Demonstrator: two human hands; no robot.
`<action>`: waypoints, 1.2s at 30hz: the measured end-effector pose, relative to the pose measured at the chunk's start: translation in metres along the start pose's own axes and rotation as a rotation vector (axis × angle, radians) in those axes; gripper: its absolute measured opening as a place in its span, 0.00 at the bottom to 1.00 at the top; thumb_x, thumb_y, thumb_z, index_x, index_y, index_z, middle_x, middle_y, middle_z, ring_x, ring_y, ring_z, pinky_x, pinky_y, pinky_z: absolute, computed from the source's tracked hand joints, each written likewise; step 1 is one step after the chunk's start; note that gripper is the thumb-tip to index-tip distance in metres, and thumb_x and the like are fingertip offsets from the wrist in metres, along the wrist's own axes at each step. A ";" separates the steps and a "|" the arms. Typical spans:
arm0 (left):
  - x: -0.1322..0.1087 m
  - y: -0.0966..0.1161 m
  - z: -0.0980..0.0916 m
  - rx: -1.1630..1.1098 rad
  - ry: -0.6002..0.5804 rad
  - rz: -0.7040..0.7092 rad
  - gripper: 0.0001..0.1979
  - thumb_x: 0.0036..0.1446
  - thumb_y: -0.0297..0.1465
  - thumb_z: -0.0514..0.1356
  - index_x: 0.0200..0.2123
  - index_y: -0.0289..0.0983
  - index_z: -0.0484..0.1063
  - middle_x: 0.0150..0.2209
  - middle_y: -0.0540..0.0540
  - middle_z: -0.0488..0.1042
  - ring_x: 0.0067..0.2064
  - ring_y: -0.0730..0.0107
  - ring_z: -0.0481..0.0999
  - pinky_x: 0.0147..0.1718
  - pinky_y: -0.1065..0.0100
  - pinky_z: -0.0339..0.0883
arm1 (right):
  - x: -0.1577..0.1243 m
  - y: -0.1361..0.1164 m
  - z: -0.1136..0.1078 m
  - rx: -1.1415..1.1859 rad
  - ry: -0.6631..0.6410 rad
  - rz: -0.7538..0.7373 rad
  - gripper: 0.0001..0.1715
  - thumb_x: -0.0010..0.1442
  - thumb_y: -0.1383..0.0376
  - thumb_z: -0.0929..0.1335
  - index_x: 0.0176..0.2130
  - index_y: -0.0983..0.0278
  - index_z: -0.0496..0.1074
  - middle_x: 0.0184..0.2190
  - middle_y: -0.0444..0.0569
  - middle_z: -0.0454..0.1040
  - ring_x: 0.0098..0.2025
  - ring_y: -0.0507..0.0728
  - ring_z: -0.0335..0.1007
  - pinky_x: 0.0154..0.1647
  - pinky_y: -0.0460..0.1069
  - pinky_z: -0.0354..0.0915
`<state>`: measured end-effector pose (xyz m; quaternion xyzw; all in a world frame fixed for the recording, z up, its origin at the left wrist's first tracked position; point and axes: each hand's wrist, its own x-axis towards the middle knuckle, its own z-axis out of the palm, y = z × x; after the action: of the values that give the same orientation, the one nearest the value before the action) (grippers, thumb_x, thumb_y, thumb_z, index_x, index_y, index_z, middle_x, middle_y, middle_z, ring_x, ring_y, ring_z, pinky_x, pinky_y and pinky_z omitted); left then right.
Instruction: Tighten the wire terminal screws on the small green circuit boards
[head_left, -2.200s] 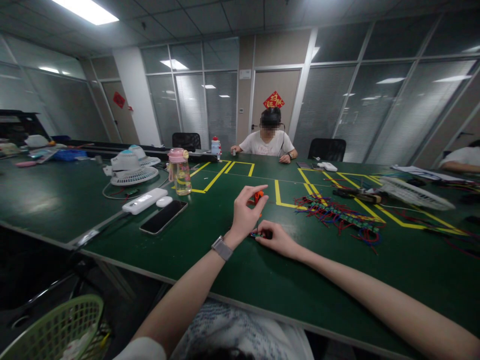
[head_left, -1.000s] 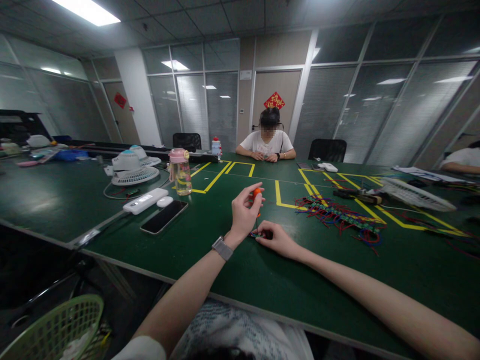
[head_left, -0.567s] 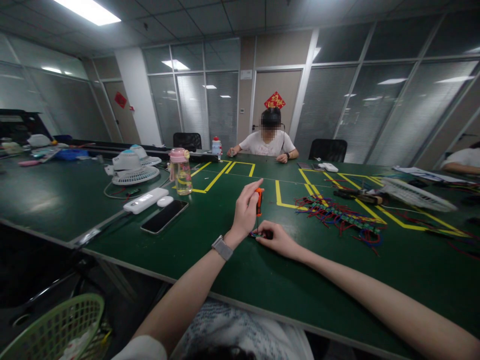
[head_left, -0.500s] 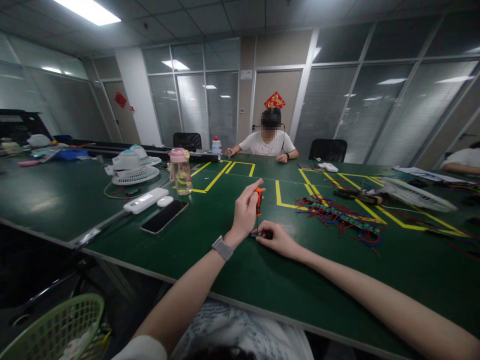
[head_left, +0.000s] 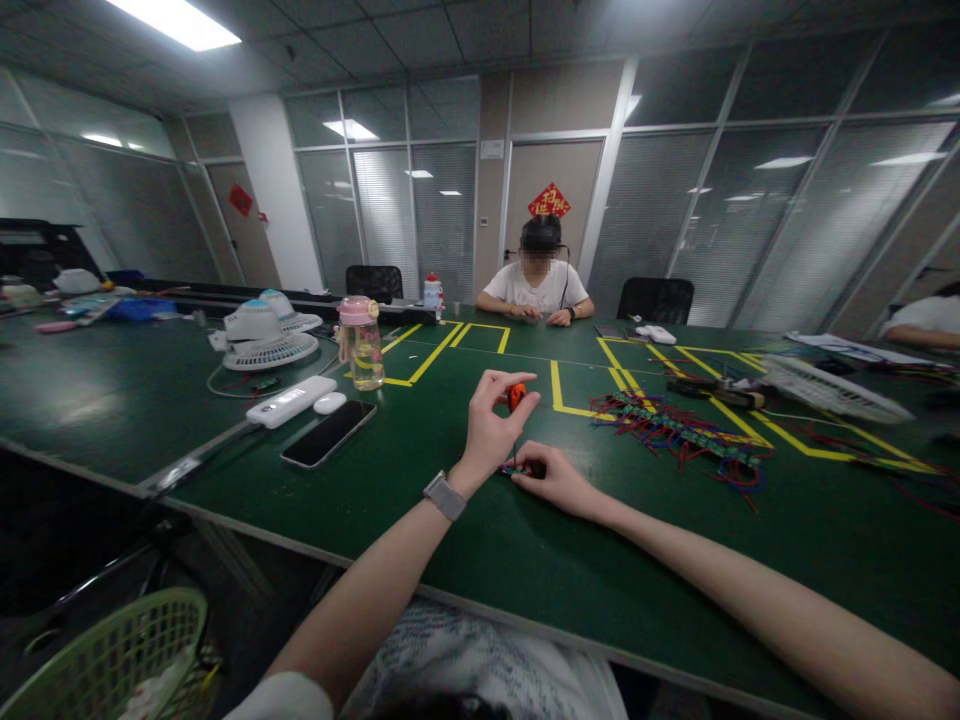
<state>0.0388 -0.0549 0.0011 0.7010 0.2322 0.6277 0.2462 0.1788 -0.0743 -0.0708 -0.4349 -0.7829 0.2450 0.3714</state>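
Note:
An orange-and-black screwdriver [head_left: 516, 398] stands upright with its thin shaft pointing down. My left hand [head_left: 491, 420] is curled around its handle, index finger and thumb stretched out to the right; the other fingers are partly hidden. Just below, my right hand [head_left: 559, 478] rests on the green table [head_left: 450, 520] and pinches a small circuit board [head_left: 510, 469] by its edge. The screwdriver's tip comes down at this board, where a dark round part shows beside my right fingers. Most of the board lies hidden under the hands.
A row of wired circuit boards [head_left: 682, 430] lies to the right. A phone [head_left: 328, 434], white power bank [head_left: 292, 401], pink-lidded bottle [head_left: 361, 342] and white fans [head_left: 270, 335] stand left. A person [head_left: 536, 285] sits opposite. A green basket [head_left: 112, 650] stands below the table's edge.
My left fingers have turned about the screwdriver handle, and the thumb now reaches out to the right. My right hand has stayed still. The person opposite has drawn their hands together.

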 end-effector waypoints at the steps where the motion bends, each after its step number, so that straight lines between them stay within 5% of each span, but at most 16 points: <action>1: 0.000 0.000 -0.001 0.027 0.004 0.012 0.12 0.56 0.34 0.58 0.43 0.40 0.74 0.40 0.46 0.67 0.41 0.71 0.71 0.38 0.72 0.67 | 0.000 0.001 0.000 -0.002 0.002 -0.002 0.03 0.51 0.68 0.67 0.30 0.66 0.70 0.26 0.43 0.66 0.27 0.50 0.60 0.27 0.45 0.57; 5: 0.001 -0.004 0.000 -0.061 -0.017 0.012 0.15 0.62 0.31 0.50 0.48 0.42 0.71 0.46 0.45 0.67 0.45 0.70 0.70 0.43 0.69 0.66 | 0.000 0.002 0.001 -0.007 0.007 -0.006 0.03 0.50 0.69 0.67 0.31 0.66 0.70 0.25 0.43 0.65 0.27 0.50 0.59 0.27 0.45 0.57; 9: 0.000 -0.008 0.003 -0.237 -0.083 -0.081 0.18 0.62 0.33 0.49 0.54 0.41 0.64 0.48 0.43 0.69 0.39 0.71 0.73 0.35 0.70 0.70 | 0.000 0.000 0.000 0.000 0.001 -0.002 0.03 0.51 0.69 0.67 0.31 0.66 0.71 0.26 0.43 0.66 0.27 0.50 0.59 0.27 0.45 0.57; 16: 0.001 -0.002 0.000 0.035 0.007 0.024 0.12 0.56 0.34 0.58 0.44 0.41 0.74 0.41 0.46 0.66 0.41 0.71 0.69 0.39 0.71 0.67 | 0.000 0.002 0.000 -0.001 0.001 0.002 0.03 0.51 0.69 0.68 0.30 0.66 0.71 0.26 0.43 0.66 0.27 0.50 0.60 0.28 0.45 0.57; 20: 0.001 -0.007 0.002 -0.179 -0.053 -0.051 0.17 0.63 0.33 0.48 0.53 0.42 0.66 0.49 0.43 0.66 0.42 0.71 0.72 0.38 0.69 0.69 | 0.000 0.003 0.001 -0.006 -0.001 0.005 0.04 0.51 0.69 0.67 0.31 0.66 0.71 0.26 0.44 0.66 0.27 0.50 0.60 0.28 0.45 0.57; 23: 0.000 -0.009 0.004 -0.284 -0.065 -0.121 0.19 0.62 0.33 0.49 0.56 0.42 0.61 0.46 0.43 0.70 0.38 0.72 0.74 0.34 0.70 0.71 | 0.000 0.002 0.000 -0.003 -0.007 0.008 0.04 0.51 0.70 0.67 0.32 0.66 0.71 0.26 0.44 0.66 0.27 0.50 0.60 0.28 0.45 0.57; 30: 0.001 -0.002 -0.001 0.059 0.036 0.017 0.11 0.56 0.34 0.59 0.42 0.41 0.74 0.40 0.46 0.65 0.40 0.71 0.69 0.41 0.69 0.66 | 0.000 0.002 0.000 0.003 0.002 -0.001 0.03 0.50 0.70 0.68 0.31 0.66 0.71 0.26 0.43 0.66 0.27 0.50 0.60 0.28 0.45 0.57; 36: 0.001 -0.007 0.003 -0.223 -0.055 -0.086 0.18 0.62 0.34 0.49 0.54 0.41 0.64 0.46 0.43 0.69 0.38 0.72 0.73 0.33 0.70 0.69 | 0.000 0.003 0.001 0.005 0.003 0.003 0.04 0.50 0.70 0.67 0.31 0.66 0.71 0.26 0.44 0.66 0.27 0.50 0.60 0.28 0.45 0.58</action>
<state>0.0414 -0.0496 -0.0029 0.6758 0.1838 0.6189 0.3557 0.1791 -0.0728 -0.0733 -0.4355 -0.7810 0.2470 0.3732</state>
